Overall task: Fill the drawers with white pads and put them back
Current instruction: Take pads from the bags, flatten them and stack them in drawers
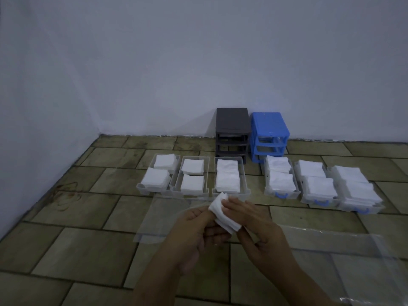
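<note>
Both hands hold a small stack of white pads above the floor. My left hand grips the stack from below and my right hand pinches its right side. Several clear drawers lie in a row beyond, all holding white pads: three plain ones on the left and three with blue handles on the right. Behind them stand an empty dark grey drawer frame and an empty blue drawer frame against the wall.
Clear plastic sheets lie on the tiled floor, one under my hands and a larger one at the right. A wall closes off the back and the left side.
</note>
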